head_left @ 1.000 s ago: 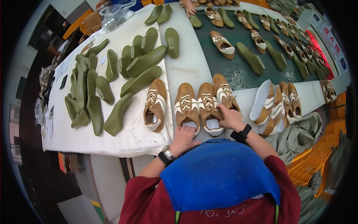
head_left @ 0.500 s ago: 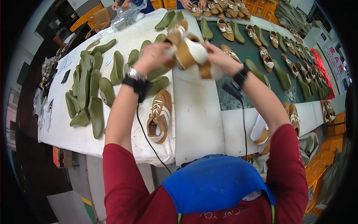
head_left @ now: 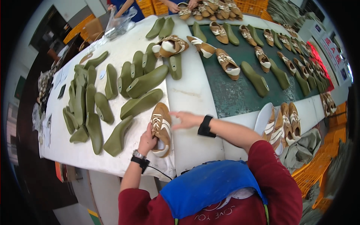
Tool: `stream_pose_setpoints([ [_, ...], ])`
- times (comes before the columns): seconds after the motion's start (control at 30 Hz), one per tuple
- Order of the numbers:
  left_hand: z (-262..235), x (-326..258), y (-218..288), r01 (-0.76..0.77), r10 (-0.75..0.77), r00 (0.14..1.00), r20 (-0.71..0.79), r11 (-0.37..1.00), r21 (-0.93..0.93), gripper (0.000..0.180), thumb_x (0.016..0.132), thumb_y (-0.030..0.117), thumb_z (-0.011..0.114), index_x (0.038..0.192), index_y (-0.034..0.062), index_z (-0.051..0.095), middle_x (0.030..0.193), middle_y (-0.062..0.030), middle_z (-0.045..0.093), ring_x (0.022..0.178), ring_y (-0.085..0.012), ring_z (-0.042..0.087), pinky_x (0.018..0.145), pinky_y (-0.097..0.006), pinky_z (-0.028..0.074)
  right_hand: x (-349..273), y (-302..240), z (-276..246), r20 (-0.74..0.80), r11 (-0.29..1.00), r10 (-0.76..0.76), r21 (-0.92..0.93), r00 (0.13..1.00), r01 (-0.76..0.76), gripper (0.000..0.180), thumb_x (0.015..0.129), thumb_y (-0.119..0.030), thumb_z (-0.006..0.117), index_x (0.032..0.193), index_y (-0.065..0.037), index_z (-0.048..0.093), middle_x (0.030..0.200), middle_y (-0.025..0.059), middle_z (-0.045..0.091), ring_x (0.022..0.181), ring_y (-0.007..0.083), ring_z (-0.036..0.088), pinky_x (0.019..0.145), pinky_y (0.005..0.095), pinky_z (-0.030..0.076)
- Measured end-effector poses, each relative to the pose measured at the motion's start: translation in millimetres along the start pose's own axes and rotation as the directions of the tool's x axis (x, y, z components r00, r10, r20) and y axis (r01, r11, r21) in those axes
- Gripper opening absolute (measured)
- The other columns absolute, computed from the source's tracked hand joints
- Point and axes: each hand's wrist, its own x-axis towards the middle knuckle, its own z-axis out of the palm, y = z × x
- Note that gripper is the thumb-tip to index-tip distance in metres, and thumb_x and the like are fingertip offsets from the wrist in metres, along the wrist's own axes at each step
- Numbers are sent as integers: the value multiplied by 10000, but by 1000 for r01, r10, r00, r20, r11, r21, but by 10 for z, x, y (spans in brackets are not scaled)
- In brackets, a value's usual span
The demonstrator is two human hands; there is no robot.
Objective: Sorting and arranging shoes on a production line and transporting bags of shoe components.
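A tan lace-up sneaker (head_left: 161, 125) with white stripes lies on the white cloth, its toe pointing away from me. My left hand (head_left: 147, 141) grips it at its left side, near the shoe's opening. Just right of the shoe, my right hand (head_left: 186, 120) reaches toward it with fingers apart, slightly blurred and holding nothing. Green shoe lasts lie to the left, the closest being one last (head_left: 118, 137) beside the shoe. Farther off, tan sneakers (head_left: 170, 46) are bunched together, and another sneaker (head_left: 201, 47) rests on its side by the green mat.
A dark green mat (head_left: 232, 95) carries rows of sneakers and lasts. More lasts (head_left: 80, 95) are heaped at the left. Sneakers (head_left: 290, 122) stand at the right front edge, near orange crates (head_left: 313, 165). Across the table, another person's hands (head_left: 183, 5) handle a shoe.
Both hands have come back toward me from the far sneakers, which now lie on the table. My left hand has taken hold of the near sneaker; my right is now empty.
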Motion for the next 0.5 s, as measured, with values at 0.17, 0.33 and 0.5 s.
stream_pose_setpoints([
  [0.17, 23, -64, 835, 38, -22, 995, 99, 987, -154, 612, 723, 120, 590, 1258, -18, 327, 825, -271, 613, 793, -428, 599, 703, -475, 484, -336, -219, 348, -150, 976, 7, -212, 989, -39, 615, 724, -247, 618, 1285, -104, 411, 901, 228, 582, 847, 360, 592, 734, 427, 478],
  [0.33, 177, -12, 1197, -192, 193, 981, -26, 981, 34, 480, 705, 114, 567, 1131, -60, 430, 834, -278, 583, 818, -446, 567, 755, -476, 464, -792, -415, 132, -372, 896, -30, -422, 928, -140, 481, 723, -122, 532, 1201, -100, 488, 872, 190, 601, 711, 351, 604, 658, 433, 483],
  [0.5, -16, 39, 2043, -248, 242, 964, -110, 967, -49, 190, 710, 38, 514, 860, -27, 612, 788, -223, 624, 745, -422, 580, 696, -426, 484, -1141, -367, -99, -672, 865, -241, -477, 700, -159, 267, 753, -136, 541, 1011, -65, 543, 790, 139, 611, 702, 315, 615, 597, 419, 489],
])
